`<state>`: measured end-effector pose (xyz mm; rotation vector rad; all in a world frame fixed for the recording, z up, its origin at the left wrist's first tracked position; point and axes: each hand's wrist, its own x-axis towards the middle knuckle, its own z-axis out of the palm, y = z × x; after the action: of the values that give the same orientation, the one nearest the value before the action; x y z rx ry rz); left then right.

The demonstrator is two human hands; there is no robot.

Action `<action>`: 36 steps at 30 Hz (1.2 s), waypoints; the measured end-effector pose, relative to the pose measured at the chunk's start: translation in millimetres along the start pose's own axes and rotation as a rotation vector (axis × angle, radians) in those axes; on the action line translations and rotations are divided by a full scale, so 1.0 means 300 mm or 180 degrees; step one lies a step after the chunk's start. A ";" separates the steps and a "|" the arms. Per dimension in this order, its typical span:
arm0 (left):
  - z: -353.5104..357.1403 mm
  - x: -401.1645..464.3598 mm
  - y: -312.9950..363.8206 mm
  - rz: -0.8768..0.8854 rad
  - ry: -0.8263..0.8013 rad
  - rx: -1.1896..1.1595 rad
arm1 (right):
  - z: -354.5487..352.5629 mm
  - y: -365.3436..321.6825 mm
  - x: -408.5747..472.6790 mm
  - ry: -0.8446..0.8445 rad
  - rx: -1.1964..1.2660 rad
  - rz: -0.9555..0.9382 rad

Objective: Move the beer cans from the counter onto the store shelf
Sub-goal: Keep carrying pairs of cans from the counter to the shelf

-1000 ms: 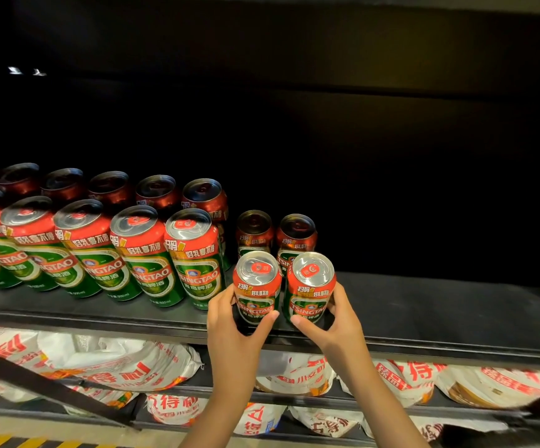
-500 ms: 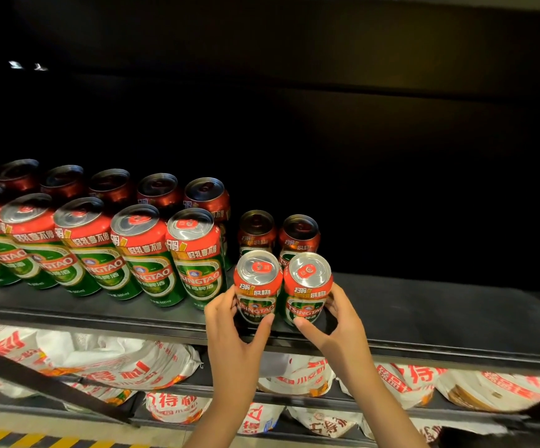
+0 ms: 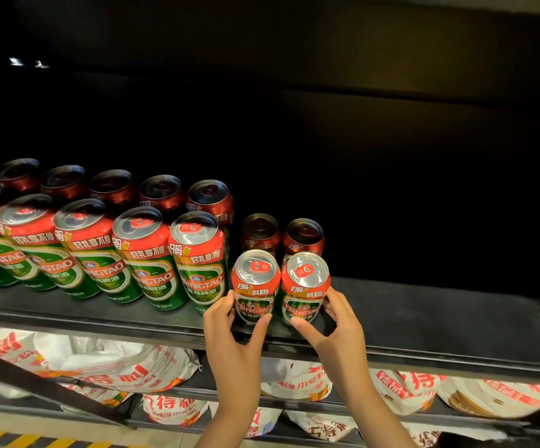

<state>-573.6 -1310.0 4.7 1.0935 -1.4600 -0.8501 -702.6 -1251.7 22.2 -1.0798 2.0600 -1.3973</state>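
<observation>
From the head view, the person stands before a dark store shelf (image 3: 423, 321), both forearms reaching up from the bottom of the frame. The left hand (image 3: 229, 334) grips the left short can (image 3: 255, 287), with its thumb on the can's front lower right and the fingers curled round the can's left side. The right hand (image 3: 336, 321) grips the right short can (image 3: 304, 287), thumb tip at the can's base in front and fingers wrapped round its right side. Both cans stand upright on the shelf board near its front edge, touching or just beside each other; whether their bases rest fully on the board is partly hidden by the hands. Directly behind them stand two more short cans (image 3: 260, 231), in shadow, also side by side. To the left, a front row of tall cans (image 3: 142, 253) in red and green runs off the left edge of the frame, the nearest tall can just beside the left short can. A back row of tall cans (image 3: 162, 192) stands behind it, dimly lit. To the right of the held cans the shelf board is bare dark surface. On the lower shelf (image 3: 326, 404) lie white bags with red print (image 3: 116, 370), spread across the width of the frame. A yellow-and-black striped floor marking (image 3: 10, 439) shows at the bottom left corner.
</observation>
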 end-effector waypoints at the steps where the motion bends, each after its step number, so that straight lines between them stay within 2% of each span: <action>1: 0.002 0.000 -0.001 0.0011 0.0024 0.0018 | -0.001 -0.004 0.000 0.0030 0.0075 0.0038; 13: 0.017 0.008 0.023 -0.0292 0.0233 0.0023 | 0.010 -0.011 -0.001 0.0060 0.0176 0.0077; 19: 0.010 0.010 0.030 -0.0247 0.0167 0.0053 | 0.017 -0.020 -0.010 0.0158 0.0099 -0.0130; 28: 0.001 0.019 0.053 -0.0303 -0.0015 0.0074 | 0.018 -0.029 -0.027 0.0172 0.0095 -0.0089; 32: -0.023 0.014 0.044 -0.0221 -0.0241 -0.0178 | 0.023 -0.045 -0.035 0.0144 -0.0138 0.0021; 36: -0.088 -0.006 -0.001 0.0032 -0.0814 0.0020 | 0.033 -0.056 -0.104 0.0218 -0.0270 0.0120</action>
<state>-547.5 -1306.9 8.3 1.0084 -1.6780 -1.0073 -670.6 -1236.1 31.0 -1.0345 2.1946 -1.3570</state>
